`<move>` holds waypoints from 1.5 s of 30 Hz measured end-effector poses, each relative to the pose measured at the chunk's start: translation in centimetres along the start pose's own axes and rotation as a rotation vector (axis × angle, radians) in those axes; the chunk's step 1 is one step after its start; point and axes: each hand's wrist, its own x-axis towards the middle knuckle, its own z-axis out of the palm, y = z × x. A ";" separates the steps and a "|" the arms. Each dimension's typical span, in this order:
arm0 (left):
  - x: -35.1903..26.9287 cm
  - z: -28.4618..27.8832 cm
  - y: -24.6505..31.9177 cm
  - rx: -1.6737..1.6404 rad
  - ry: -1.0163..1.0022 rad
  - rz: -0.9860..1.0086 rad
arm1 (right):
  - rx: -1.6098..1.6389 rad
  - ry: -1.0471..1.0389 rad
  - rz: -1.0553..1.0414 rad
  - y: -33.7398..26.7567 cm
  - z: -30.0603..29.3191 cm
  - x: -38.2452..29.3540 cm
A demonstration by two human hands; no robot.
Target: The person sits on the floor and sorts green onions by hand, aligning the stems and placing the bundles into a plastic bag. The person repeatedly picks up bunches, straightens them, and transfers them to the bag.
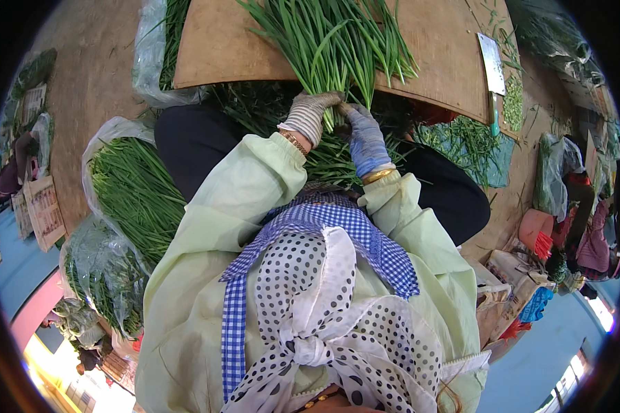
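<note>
A bunch of long green leaves, apparently garlic chives (330,51), lies over the near edge of a wooden board (222,46), pale stalk ends towards me. My left hand (315,111), in a grey striped glove, is closed around the stalks just above their ends. My right hand (366,137), in a blue glove with a fingertip bare, meets the left hand at the stalks. Some stems on the bunch's right side run down into its fingers. Its grip is partly hidden. More loose green leaves (330,160) lie in my lap below both hands.
A cleaver (492,64) with a green handle lies at the board's right edge, beside chopped bits (512,103). Plastic bags of greens (134,191) stand at my left. Trimmings (460,149) lie on a blue sheet at right. Other people sit farther off on both sides.
</note>
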 end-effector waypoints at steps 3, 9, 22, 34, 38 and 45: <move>0.0 0.0 -0.3 -0.004 0.031 0.019 | 0.116 0.030 0.002 1.1 0.1 0.7; 0.5 0.1 -0.4 -0.151 -0.059 -0.059 | -0.598 0.108 -0.560 3.5 -2.4 -0.1; 1.1 -3.9 2.1 -0.087 -0.116 -0.197 | -0.434 0.067 -0.146 0.7 -3.5 -0.4; 1.4 -2.0 0.5 -0.288 -0.275 -0.321 | 0.146 0.191 -0.153 2.8 1.3 1.0; 0.7 -2.0 0.8 -0.319 -0.294 -0.313 | 0.339 0.029 -0.037 2.4 -1.0 -0.2; 0.4 -3.7 2.3 -0.387 -0.285 -0.296 | -0.721 -0.216 -0.125 3.1 -8.5 -3.1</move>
